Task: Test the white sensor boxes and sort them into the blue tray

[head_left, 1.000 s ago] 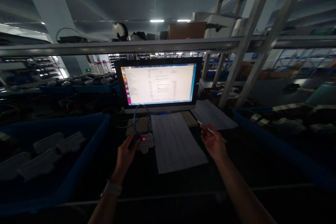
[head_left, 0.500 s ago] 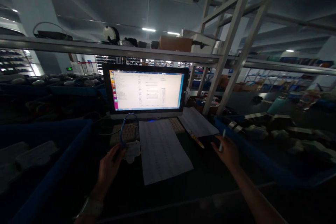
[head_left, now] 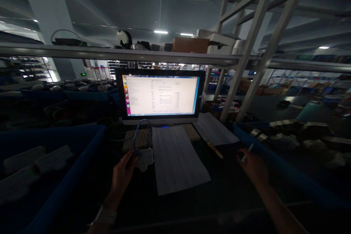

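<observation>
My left hand [head_left: 124, 171] is closed at the left edge of a white plastic box-like device [head_left: 145, 159], fingers pinching where a blue cable [head_left: 135, 139] meets it. The cable loops up in front of the keyboard [head_left: 140, 139]. My right hand [head_left: 254, 167] holds a white pen [head_left: 247, 154] between thumb and fingers, just above the dark table to the right. Between my hands lies a printed sheet [head_left: 178, 161], covering part of the keyboard. A yellow pen-like tool [head_left: 214, 149] rests beside a second sheet [head_left: 216, 129], left of my right hand.
A lit monitor [head_left: 163, 95] stands behind the keyboard. At left, a blue bin [head_left: 91, 153] holds several white devices. Another blue bin [head_left: 263, 155] with dark and white parts stands at right. A metal shelf [head_left: 153, 55] crosses above, joined by upright posts [head_left: 253, 44].
The whole view has shifted, so things appear farther right. My right hand with the pen has moved away from the second sheet, rightward and toward me. My left hand keeps its grip.
</observation>
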`<state>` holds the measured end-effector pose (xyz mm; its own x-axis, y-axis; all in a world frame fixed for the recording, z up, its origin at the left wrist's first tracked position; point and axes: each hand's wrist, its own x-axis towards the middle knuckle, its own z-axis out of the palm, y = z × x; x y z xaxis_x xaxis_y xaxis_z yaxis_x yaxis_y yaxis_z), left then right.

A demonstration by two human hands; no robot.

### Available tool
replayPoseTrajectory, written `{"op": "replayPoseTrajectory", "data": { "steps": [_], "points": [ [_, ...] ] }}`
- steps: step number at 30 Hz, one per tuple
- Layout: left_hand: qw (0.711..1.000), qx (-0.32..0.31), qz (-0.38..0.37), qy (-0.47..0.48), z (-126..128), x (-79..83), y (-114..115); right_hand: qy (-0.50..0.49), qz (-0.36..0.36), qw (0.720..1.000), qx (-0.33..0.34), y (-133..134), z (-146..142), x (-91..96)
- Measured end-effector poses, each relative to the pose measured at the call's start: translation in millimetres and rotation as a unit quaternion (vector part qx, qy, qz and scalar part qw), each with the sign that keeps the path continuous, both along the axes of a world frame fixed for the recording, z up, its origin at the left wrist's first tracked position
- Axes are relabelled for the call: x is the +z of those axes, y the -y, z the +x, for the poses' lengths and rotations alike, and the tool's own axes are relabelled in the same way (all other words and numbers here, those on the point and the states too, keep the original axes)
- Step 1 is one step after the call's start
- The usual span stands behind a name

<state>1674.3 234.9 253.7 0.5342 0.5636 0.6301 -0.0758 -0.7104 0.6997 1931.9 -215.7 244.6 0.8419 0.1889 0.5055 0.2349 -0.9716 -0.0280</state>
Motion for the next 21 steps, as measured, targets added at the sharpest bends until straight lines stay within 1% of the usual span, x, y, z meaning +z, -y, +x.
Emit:
{"op": "replayPoseTrajectory", "data": {
  "steps": [6, 15, 21],
  "points": [
    [1.000, 0.009, 0.008, -0.003, 1.8, -4.4, -2.5, 0.005, -0.010, 1.000, -0.020, -0.7, -1.1, 0.0],
    [1.000, -0.009, 0.003, -0.013, 1.0, -5.9, -2.3, -0.008, 0.004, 1.000, -0.011, -0.2, -0.2, 1.0],
    [1.000, -0.006, 0.008, -0.005, 2.2, -9.9, -4.2, -0.004, 0.001, 1.000, -0.002, 2.0, 3.3, -4.2]
  ]
}}
